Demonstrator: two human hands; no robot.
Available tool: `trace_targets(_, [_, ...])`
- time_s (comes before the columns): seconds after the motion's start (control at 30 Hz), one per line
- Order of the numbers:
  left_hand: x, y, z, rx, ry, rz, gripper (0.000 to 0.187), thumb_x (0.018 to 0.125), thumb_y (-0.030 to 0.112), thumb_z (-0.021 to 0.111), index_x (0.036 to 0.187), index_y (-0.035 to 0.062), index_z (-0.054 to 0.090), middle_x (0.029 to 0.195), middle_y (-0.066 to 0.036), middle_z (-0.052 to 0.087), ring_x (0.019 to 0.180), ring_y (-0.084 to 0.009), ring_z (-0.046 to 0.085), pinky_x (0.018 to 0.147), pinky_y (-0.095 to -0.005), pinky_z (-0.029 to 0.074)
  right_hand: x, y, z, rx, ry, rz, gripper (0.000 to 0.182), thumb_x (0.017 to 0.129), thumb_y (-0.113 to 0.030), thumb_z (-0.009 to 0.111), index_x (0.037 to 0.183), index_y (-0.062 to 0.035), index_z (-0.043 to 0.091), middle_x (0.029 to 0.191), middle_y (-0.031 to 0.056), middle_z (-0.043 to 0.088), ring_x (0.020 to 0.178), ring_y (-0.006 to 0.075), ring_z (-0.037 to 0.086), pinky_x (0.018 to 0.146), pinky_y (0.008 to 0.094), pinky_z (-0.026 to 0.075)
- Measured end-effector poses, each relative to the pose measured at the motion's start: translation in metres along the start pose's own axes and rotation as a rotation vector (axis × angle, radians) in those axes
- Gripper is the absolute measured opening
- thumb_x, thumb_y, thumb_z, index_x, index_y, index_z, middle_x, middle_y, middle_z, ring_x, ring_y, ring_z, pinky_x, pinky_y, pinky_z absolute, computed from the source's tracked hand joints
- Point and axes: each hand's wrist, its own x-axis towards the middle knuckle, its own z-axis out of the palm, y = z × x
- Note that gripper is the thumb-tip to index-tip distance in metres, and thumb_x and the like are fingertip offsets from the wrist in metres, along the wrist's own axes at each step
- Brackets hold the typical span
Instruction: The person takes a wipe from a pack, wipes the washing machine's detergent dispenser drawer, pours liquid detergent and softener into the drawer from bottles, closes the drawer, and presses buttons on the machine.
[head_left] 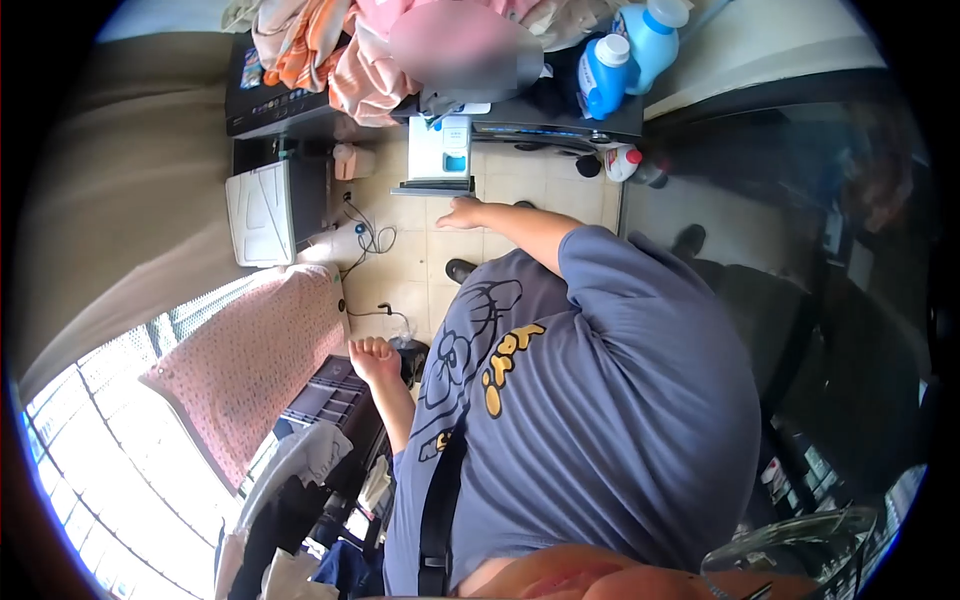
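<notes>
A white detergent drawer (425,150) with a blue compartment stands pulled out from a dark washing machine (560,130). My right hand (460,213) is right at the drawer's dark front edge, palm side down, fingers stretched out to the left. Lower left, my left hand (373,358) is curled into a loose fist with nothing showing in it. It hovers near a dark plaid-patterned item (335,390), apart from the drawer.
Piled laundry (370,70) covers the machine top, beside two blue bottles (604,75). A dark appliance with a white panel (262,215) stands left. Cables (370,240) lie on the tiled floor (400,285). A pink patterned cloth (250,370) hangs by the bright window. Dark glass runs along the right.
</notes>
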Motion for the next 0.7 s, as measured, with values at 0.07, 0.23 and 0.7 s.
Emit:
trace_targets(0.07, [0.002,-0.001,-0.009,-0.006,0.004,-0.022,0.048,0.108,0.042,0.039,0.066,0.0194,0.032,0.056,0.005,0.021,0.045,-0.0107,0.018,0.038,-0.0278,0.016,0.006,0.000,-0.014,-0.070,0.077,-0.014,0.099,0.077,-0.054,0.076,0.145,0.0102,0.041,0.148,0.0352,0.045,0.137,0.0449,0.047,0.112,0.0428,0.042])
trace_targets(0.23, [-0.004,0.002,-0.003,0.073,-0.078,-0.040,0.046,0.107,0.043,0.044,0.069,0.0188,0.036,0.057,0.005,0.024,0.046,-0.0104,0.022,0.038,-0.0273,0.019,0.036,0.007,-0.063,-0.164,0.411,-0.090,0.095,0.080,-0.046,0.076,0.145,0.0098,0.035,0.142,0.0348,0.049,0.132,0.0442,0.051,0.109,0.0443,0.046])
trace_targets(0.7, [-0.007,-0.016,0.058,0.158,-0.176,-0.091,0.048,0.106,0.042,0.049,0.068,0.0180,0.034,0.059,0.004,0.025,0.047,-0.0118,0.022,0.039,-0.0285,0.020,-0.025,0.131,-0.074,0.209,0.736,0.147,0.054,0.088,-0.047,0.070,0.120,-0.0033,0.066,0.113,0.0177,0.072,0.108,0.0339,0.069,0.093,0.0430,0.054])
